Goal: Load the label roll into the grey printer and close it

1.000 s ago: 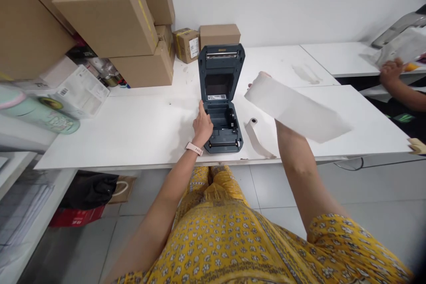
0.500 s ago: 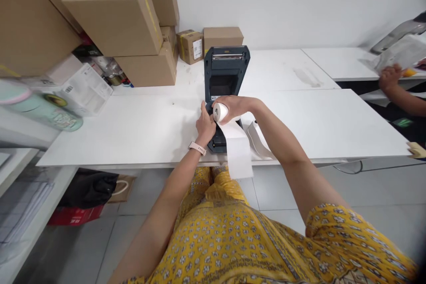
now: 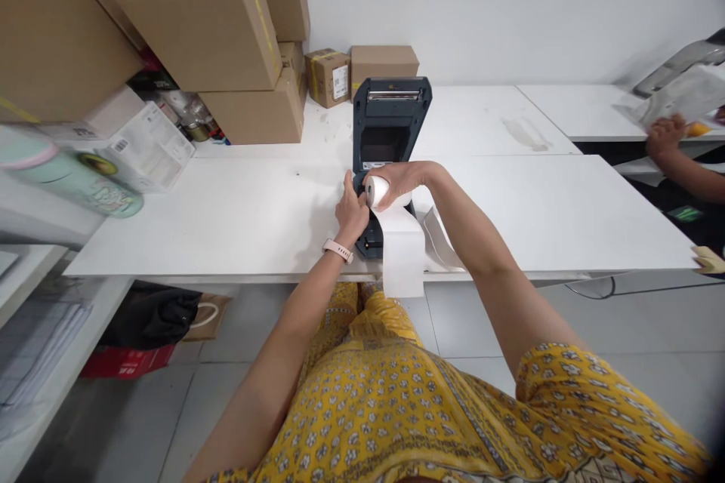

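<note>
A dark label printer stands on the white table with its lid swung up. My right hand is wrapped over a white label roll, held at the printer's open bay. From the roll a loose label strip hangs over the table's front edge. My left hand is at the printer's left side, its thumb pointing up and its other fingers curled at the bay's edge beside the roll's end. What those fingertips grip is partly hidden. Another curled white paper strip lies right of the printer.
Cardboard boxes are stacked at the back left, with smaller boxes behind the printer. A mint-green bottle lies at the left by a white carton. Far right, another person's hand is by a plastic bag.
The view has shifted slightly. Both hands stay at the printer's bay with the roll, and the hanging label strip has swung a little to the left.
</note>
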The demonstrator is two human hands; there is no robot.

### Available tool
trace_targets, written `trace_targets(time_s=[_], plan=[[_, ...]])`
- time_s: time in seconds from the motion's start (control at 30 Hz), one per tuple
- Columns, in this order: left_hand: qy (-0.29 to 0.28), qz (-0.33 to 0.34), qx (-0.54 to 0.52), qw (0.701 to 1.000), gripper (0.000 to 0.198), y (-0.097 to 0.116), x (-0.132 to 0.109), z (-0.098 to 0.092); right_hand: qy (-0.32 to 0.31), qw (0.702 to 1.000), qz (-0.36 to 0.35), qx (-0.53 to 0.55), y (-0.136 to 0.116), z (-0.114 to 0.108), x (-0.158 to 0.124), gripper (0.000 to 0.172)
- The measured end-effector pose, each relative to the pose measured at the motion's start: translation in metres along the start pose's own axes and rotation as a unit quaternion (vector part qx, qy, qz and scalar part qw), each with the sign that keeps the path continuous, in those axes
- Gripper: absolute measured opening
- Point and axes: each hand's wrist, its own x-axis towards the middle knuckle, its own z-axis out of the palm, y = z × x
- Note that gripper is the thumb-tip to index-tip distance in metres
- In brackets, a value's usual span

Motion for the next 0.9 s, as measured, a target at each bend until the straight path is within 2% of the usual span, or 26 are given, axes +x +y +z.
trace_targets(time_s=[0.2,0.33,0.4,0.47,0.53,0.6,0.77,0.9], plan=[[0.003,-0.003,0.000,1.000,0.070,0.001,0.000,-0.001,-0.038,0.999,0.009,-0.030,0.005,0.023,0.019,0.062],[0.006,0.009,0.002,1.000,0.071,-0.001,0.000,0.000,-0.032,0.999,0.004,-0.043,0.007,0.038,0.019,0.066],[0.007,0.009,0.003,1.000,0.072,-0.001,0.001,0.001,0.004,0.997,0.032,-0.076,0.004,0.048,0.013,0.071],[0.008,0.006,0.001,1.000,0.072,-0.002,0.001,0.002,0.071,0.991,0.044,-0.107,-0.003,0.060,0.001,0.071],[0.008,0.007,0.000,1.000,0.072,-0.001,0.002,0.002,0.150,0.982,0.024,-0.109,-0.011,0.076,-0.017,0.067],[0.009,0.010,0.003,1.000,0.071,-0.001,0.001,0.002,0.198,0.976,0.000,-0.085,-0.020,0.095,-0.039,0.060],[0.009,0.006,0.014,1.000,0.069,0.002,-0.001,0.001,0.225,0.973,0.004,-0.045,-0.049,0.144,-0.090,0.060],[0.000,-0.004,0.013,1.000,0.068,0.003,0.000,0.000,0.283,0.958,0.036,-0.042,-0.074,0.179,-0.105,0.073]])
